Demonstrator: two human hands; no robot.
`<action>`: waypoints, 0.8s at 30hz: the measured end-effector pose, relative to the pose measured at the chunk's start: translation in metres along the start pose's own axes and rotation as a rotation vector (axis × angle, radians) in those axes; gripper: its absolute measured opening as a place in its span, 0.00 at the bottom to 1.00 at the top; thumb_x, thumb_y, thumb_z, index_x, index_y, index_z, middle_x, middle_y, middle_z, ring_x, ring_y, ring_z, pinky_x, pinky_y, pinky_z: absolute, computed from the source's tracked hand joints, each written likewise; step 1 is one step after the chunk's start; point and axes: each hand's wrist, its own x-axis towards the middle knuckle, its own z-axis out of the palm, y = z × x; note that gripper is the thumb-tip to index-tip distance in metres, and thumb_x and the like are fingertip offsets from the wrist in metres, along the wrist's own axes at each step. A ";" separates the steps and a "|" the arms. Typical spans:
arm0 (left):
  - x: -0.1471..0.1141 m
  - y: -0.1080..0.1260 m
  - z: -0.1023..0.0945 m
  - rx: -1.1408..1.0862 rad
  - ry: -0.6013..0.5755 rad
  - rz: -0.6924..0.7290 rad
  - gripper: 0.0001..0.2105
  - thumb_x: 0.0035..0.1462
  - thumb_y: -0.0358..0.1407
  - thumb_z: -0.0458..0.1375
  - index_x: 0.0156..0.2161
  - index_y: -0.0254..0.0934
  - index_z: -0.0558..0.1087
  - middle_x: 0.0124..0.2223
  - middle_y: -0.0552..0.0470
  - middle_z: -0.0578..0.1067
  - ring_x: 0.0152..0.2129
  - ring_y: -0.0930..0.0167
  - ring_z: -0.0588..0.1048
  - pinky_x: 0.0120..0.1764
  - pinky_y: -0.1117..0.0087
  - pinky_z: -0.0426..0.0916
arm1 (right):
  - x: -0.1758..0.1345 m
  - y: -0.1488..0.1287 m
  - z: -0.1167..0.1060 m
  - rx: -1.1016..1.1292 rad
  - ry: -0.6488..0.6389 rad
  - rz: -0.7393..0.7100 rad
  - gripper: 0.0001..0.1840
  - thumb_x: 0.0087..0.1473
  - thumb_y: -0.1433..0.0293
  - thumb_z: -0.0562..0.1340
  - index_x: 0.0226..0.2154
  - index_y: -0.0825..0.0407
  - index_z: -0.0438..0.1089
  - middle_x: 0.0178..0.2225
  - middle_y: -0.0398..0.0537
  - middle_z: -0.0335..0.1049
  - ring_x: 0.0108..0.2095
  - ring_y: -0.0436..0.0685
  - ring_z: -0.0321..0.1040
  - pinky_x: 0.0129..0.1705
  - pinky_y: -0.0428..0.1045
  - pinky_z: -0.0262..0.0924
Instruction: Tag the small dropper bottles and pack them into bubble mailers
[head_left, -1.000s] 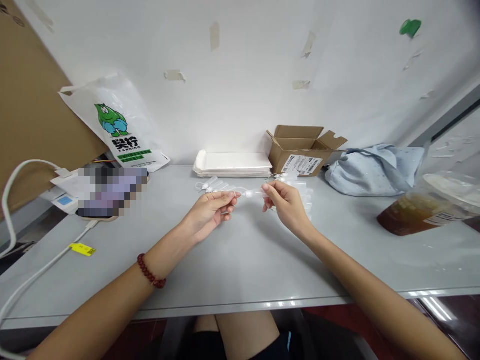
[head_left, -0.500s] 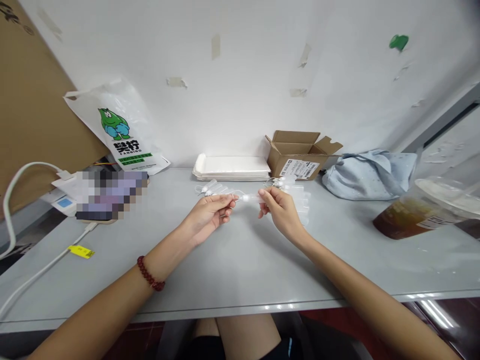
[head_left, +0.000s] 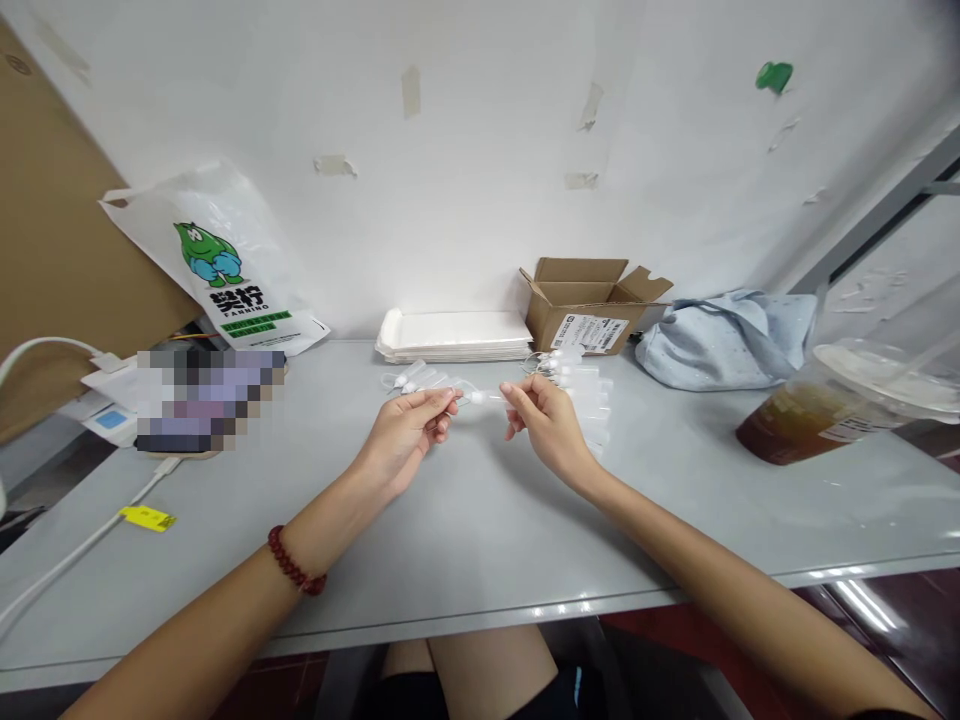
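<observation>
Between my two hands, just above the desk, stretches a small clear plastic tube [head_left: 491, 398] with a white cap and a thin looped cord. The fingertips of my left hand [head_left: 409, 425] are pinched on the cord beside the cap. My right hand [head_left: 544, 420] pinches the clear end of the tube between thumb and fingers, hiding part of it. Similar capped tubes [head_left: 589, 385] lie in a pile behind and right of my right hand. A few more tubes [head_left: 416, 376] rest beyond my left hand.
A stack of white envelopes [head_left: 457, 335] and an open cardboard box [head_left: 581, 310] stand against the wall. A light-blue cloth bag [head_left: 720, 340] and a tilted-looking drink cup [head_left: 795, 410] are to the right. On the left are a plastic bag [head_left: 217, 260], a phone [head_left: 217, 400] and a white cable [head_left: 75, 560].
The whole view has shifted slightly, so things appear a little further left. Both hands keep their hold on the tube and cord, with little visible movement between them.
</observation>
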 end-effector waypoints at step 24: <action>-0.007 -0.017 0.010 0.267 0.197 0.240 0.11 0.50 0.43 0.62 0.29 0.35 0.77 0.30 0.50 0.76 0.27 0.72 0.67 0.29 0.72 0.60 | -0.011 -0.007 0.013 0.232 -0.090 0.223 0.26 0.47 0.49 0.63 0.22 0.50 0.53 0.15 0.35 0.60 0.13 0.45 0.57 0.15 0.43 0.56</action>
